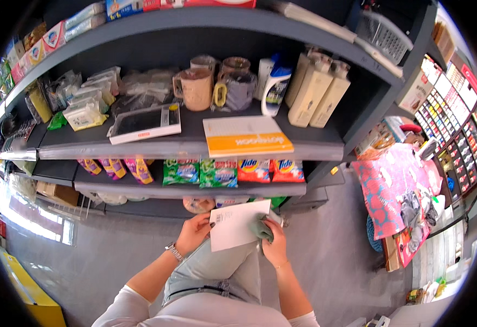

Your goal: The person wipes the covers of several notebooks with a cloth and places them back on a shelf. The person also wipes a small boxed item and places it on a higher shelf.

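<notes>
My left hand (194,231) grips the left edge of a white booklet or card (235,229), which bears a printed code and small writing. A green-grey cloth (261,228) is bunched in my right hand (275,241) and lies against the right part of the white face. In front of me, an orange-and-white notebook (246,136) lies at the front edge of the shelf. Left of it rests a flat white box with a dark window (146,124). Behind stand a pink mug (197,89) and a purple mug (238,90).
On the same shelf are a blue-capped bottle (276,92), cream boxes (311,96) and packs of wipes (84,112). Detergent bags (255,170) sit on the shelf below. To the right stands a table with a pink cloth (379,192); a yellow object (34,290) is at lower left.
</notes>
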A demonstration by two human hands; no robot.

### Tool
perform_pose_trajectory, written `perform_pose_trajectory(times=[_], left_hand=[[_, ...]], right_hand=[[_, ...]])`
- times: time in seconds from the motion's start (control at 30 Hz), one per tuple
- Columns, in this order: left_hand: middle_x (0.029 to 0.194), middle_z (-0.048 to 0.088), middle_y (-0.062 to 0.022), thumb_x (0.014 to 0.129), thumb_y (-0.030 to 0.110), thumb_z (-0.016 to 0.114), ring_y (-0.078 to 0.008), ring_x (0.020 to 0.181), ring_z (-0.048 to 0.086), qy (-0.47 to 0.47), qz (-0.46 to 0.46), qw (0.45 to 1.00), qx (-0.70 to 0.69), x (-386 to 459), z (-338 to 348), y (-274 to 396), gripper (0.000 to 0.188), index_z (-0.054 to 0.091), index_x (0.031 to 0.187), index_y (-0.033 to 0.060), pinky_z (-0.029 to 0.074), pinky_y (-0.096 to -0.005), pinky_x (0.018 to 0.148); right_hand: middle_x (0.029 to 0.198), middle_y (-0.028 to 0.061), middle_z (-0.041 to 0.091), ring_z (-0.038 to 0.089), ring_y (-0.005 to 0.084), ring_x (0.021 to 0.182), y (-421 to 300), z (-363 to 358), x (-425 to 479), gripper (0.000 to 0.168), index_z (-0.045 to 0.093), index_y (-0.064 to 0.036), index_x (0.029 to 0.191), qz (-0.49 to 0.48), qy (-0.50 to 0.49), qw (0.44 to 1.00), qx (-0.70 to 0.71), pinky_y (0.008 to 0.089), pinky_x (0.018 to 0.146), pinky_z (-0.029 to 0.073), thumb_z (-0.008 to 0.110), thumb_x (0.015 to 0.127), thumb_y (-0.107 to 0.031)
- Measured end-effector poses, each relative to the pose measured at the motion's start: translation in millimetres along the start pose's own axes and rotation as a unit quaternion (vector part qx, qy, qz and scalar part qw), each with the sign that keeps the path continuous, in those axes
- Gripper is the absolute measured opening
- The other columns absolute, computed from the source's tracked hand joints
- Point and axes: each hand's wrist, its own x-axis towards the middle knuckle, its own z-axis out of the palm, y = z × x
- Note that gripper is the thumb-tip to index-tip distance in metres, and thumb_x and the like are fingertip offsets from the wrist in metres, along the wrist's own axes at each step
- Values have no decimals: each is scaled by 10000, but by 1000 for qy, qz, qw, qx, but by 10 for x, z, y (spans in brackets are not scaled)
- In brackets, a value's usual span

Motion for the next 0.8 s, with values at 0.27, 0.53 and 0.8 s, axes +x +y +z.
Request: perform_pose_trajectory(times=[0.27, 0.53, 0.8], left_hand=[[1023, 651, -56, 897, -42, 527, -75, 875, 607, -32, 242, 969, 32, 17, 70, 1579, 331, 548, 1226, -10, 510, -230, 738], [960, 662, -94, 826, -113, 546, -122, 784, 587, 146, 669, 722, 93, 319, 614, 3282, 342, 615, 1148, -20, 477, -234, 710], [1003, 691, -52, 629, 10, 655, -211, 820, 615, 240, 852, 344, 312, 850, 1214, 4492, 402, 687, 1023, 85, 511, -324, 708]], right_hand=[[1196, 117, 595, 550, 224, 1130, -1091, -882, 633, 425, 611, 6, 1100, -102, 108, 976, 162, 335, 981, 404, 585, 678, 53], [1302, 186, 515, 492, 332, 1221, -2371, -1716, 1445, 493, 596, 1, 1148, -424, 186, 886, -12, 380, 1035, 359, 531, 659, -3], [1217, 232, 548, 533, 378, 1132, -3063, -1993, 2641, 531, 493, 17, 1229, -424, 190, 884, -55, 385, 959, 420, 540, 700, 24]])
